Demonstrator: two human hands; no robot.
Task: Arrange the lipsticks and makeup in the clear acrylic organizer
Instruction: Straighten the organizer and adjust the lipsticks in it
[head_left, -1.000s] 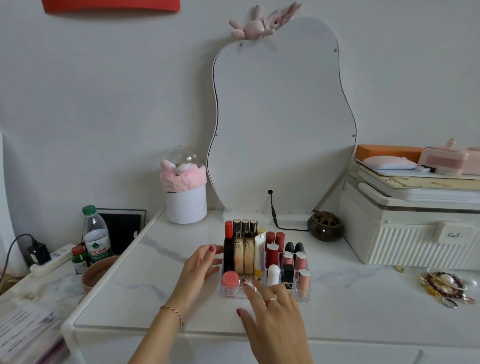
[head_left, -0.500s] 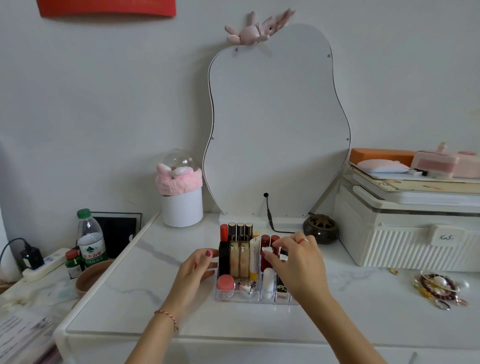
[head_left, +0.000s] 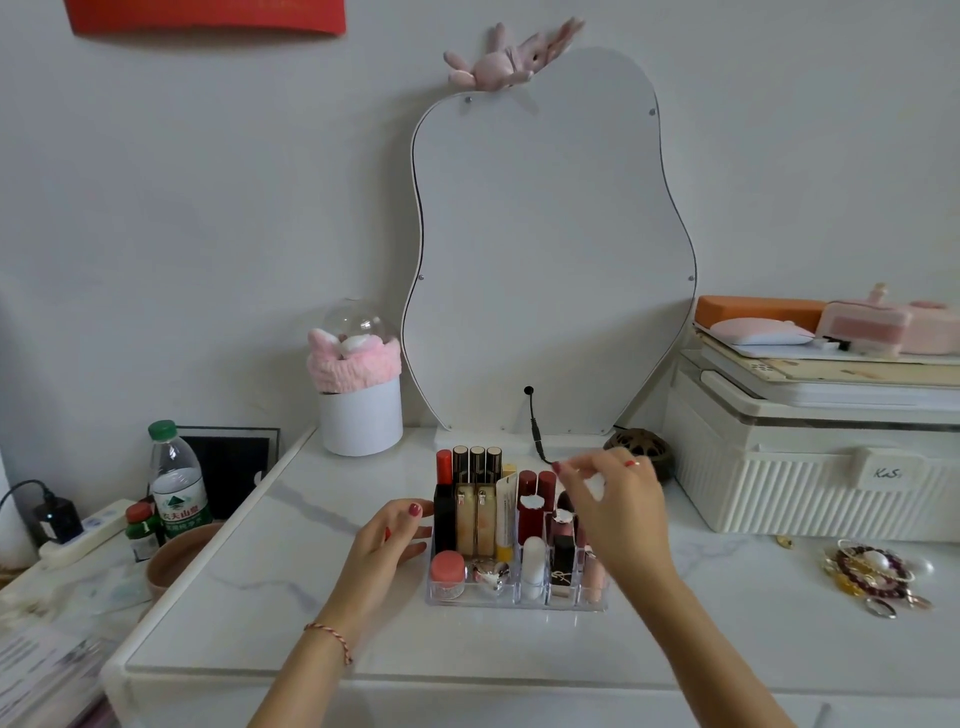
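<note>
1. Against the wall behind my work stands one big pear-shaped mirror (head_left: 550, 249), with one pink plush rabbit (head_left: 506, 60) on its top edge.
2. One white marble-look tabletop (head_left: 291, 561) carries everything; to my right on it sits one ribbed white storage box (head_left: 810, 483).
3. One white cylinder pot (head_left: 361, 415) with a pink headband stands left of the mirror.
4. One clear acrylic organizer (head_left: 514, 597) sits in the middle of the tabletop, between my two hands, with the lipsticks and makeup upright in its compartments.
5. My left hand (head_left: 387, 540) rests against the organizer's left side, fingers relaxed and a little spread, gripping nothing.
6. My right hand (head_left: 615, 512) hangs over the organizer's right rear compartments, fingertips drawn together; it is blurred, and I cannot tell whether they pinch anything.
7. Three dark gold-banded tubes (head_left: 477, 462) line the back row, beside one red-capped lipstick (head_left: 444, 465).
8. Two gold cases (head_left: 475, 519) stand in front of them.
9. One small pink-lidded jar (head_left: 448, 569) sits at the front left corner.
10. One white tube (head_left: 533, 564) stands in front.
</note>
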